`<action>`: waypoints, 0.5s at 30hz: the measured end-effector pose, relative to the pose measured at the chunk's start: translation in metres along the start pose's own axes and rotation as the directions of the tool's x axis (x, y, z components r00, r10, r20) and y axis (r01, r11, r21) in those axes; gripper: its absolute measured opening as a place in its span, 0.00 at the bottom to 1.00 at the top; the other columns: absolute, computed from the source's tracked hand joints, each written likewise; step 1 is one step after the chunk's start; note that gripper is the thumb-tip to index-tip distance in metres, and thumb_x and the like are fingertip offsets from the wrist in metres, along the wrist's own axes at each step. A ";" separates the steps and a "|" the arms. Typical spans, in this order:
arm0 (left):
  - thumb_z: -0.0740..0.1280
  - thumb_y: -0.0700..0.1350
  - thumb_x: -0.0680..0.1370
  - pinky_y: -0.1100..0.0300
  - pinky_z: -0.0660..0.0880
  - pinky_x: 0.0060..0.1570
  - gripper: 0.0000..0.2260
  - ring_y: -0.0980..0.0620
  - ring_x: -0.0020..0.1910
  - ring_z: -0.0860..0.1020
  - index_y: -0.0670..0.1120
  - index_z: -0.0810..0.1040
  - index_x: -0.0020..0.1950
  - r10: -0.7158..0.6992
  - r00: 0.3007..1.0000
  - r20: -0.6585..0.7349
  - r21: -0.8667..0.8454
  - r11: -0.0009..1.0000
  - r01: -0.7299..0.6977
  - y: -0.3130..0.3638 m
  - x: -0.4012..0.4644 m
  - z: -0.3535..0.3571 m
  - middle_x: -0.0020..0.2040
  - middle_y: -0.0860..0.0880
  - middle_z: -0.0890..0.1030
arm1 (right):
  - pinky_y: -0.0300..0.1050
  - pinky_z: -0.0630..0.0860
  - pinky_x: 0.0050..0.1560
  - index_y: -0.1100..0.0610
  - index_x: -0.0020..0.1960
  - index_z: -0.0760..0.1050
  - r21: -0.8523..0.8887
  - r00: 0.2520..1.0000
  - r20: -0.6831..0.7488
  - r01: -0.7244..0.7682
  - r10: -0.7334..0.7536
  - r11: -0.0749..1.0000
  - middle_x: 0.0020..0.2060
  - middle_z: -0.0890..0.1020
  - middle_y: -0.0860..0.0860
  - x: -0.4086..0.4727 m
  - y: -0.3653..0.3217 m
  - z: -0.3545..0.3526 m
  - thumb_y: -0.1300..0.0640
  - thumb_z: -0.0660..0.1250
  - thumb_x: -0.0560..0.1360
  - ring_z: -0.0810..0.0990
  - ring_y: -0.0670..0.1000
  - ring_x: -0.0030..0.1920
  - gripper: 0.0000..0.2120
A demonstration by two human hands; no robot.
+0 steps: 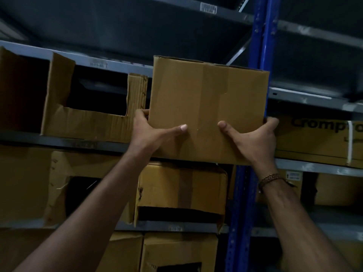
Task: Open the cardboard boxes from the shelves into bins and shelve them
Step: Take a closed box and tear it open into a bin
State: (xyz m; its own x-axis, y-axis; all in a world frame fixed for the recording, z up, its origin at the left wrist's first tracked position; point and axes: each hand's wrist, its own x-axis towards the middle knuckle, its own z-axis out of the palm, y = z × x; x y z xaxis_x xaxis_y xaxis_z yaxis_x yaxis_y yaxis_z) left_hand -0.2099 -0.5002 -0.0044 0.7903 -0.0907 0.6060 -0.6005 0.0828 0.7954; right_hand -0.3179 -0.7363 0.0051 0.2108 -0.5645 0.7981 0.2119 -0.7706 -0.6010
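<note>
A closed brown cardboard box (206, 99) with a taped seam down its front is held up at the level of the upper grey shelf (82, 145). My left hand (155, 132) grips its lower left corner, thumb across the front face. At the lower right corner my right hand (253, 136) grips it the same way, with a beaded bracelet on that wrist. The box tilts slightly and covers part of the blue upright post (263, 32).
A box cut into an open-fronted bin (88, 122) stands to the left on the same shelf. A printed carton (314, 140) sits on the shelf to the right. Lower shelves hold several more cut bins (182, 191). Higher shelves look dark.
</note>
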 end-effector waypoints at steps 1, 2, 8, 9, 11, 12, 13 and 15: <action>0.86 0.59 0.59 0.49 0.76 0.61 0.53 0.50 0.66 0.72 0.54 0.59 0.76 -0.017 1.000 0.025 -0.036 0.999 0.018 0.008 -0.009 -0.008 0.67 0.54 0.69 | 0.50 0.79 0.60 0.55 0.74 0.59 -0.020 1.000 0.014 0.009 -0.009 1.000 0.70 0.73 0.53 -0.008 -0.009 -0.011 0.21 0.77 0.52 0.75 0.53 0.68 0.63; 0.85 0.57 0.60 0.48 0.75 0.63 0.54 0.50 0.65 0.72 0.53 0.57 0.77 -0.035 0.999 0.036 -0.054 0.998 0.037 0.016 -0.018 -0.016 0.67 0.53 0.69 | 0.54 0.79 0.62 0.54 0.75 0.60 -0.039 0.999 0.032 0.020 -0.019 0.999 0.72 0.72 0.54 -0.016 -0.019 -0.022 0.19 0.76 0.51 0.74 0.54 0.69 0.65; 0.85 0.59 0.60 0.42 0.74 0.63 0.59 0.48 0.68 0.72 0.58 0.52 0.82 -0.050 0.993 0.109 -0.110 0.992 0.062 0.058 -0.083 -0.074 0.74 0.51 0.69 | 0.51 0.80 0.58 0.54 0.75 0.64 0.101 0.996 0.062 -0.063 0.057 0.993 0.69 0.75 0.51 -0.079 -0.086 -0.091 0.24 0.78 0.55 0.78 0.51 0.64 0.59; 0.85 0.59 0.61 0.42 0.74 0.63 0.58 0.49 0.68 0.73 0.60 0.53 0.82 -0.038 0.991 0.130 -0.111 0.992 0.053 0.063 -0.096 -0.086 0.74 0.52 0.69 | 0.49 0.79 0.57 0.54 0.76 0.62 0.150 0.994 0.087 -0.081 0.069 0.985 0.69 0.75 0.50 -0.090 -0.096 -0.102 0.30 0.81 0.57 0.77 0.50 0.64 0.57; 0.83 0.61 0.63 0.44 0.76 0.60 0.54 0.50 0.65 0.75 0.59 0.56 0.82 -0.056 0.985 0.164 -0.122 0.990 0.077 0.073 -0.122 -0.110 0.71 0.53 0.72 | 0.45 0.80 0.55 0.55 0.77 0.61 0.182 0.988 0.135 -0.099 0.075 0.978 0.69 0.76 0.48 -0.115 -0.112 -0.121 0.35 0.85 0.58 0.79 0.48 0.64 0.58; 0.82 0.62 0.64 0.43 0.78 0.59 0.52 0.50 0.64 0.77 0.59 0.58 0.81 -0.084 0.980 0.182 -0.137 0.984 0.110 0.078 -0.134 -0.122 0.70 0.53 0.73 | 0.46 0.81 0.56 0.55 0.77 0.62 0.182 0.986 0.151 -0.097 0.070 0.979 0.69 0.77 0.48 -0.130 -0.119 -0.130 0.34 0.86 0.56 0.80 0.47 0.65 0.59; 0.81 0.64 0.65 0.42 0.79 0.57 0.50 0.49 0.62 0.78 0.60 0.58 0.81 -0.116 0.973 0.199 -0.156 0.977 0.149 0.083 -0.146 -0.133 0.69 0.52 0.74 | 0.48 0.83 0.57 0.54 0.77 0.63 0.176 0.982 0.172 -0.103 0.072 0.979 0.68 0.78 0.47 -0.146 -0.126 -0.138 0.33 0.87 0.55 0.81 0.47 0.64 0.60; 0.74 0.72 0.69 0.38 0.81 0.55 0.45 0.46 0.61 0.81 0.60 0.59 0.81 -0.145 0.963 0.226 -0.200 0.961 0.192 0.097 -0.171 -0.154 0.68 0.50 0.76 | 0.44 0.84 0.56 0.52 0.76 0.65 0.162 0.974 0.210 -0.114 0.079 0.980 0.67 0.79 0.45 -0.178 -0.137 -0.156 0.33 0.87 0.56 0.82 0.45 0.63 0.58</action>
State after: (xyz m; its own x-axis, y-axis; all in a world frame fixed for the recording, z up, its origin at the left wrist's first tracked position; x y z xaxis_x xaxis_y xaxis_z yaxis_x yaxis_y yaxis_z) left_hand -0.3846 -0.3242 -0.0322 0.8208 -0.3236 0.4707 -0.4008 0.2607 0.8783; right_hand -0.5331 -0.5759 -0.0483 0.4228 -0.5485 0.7214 0.3386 -0.6427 -0.6872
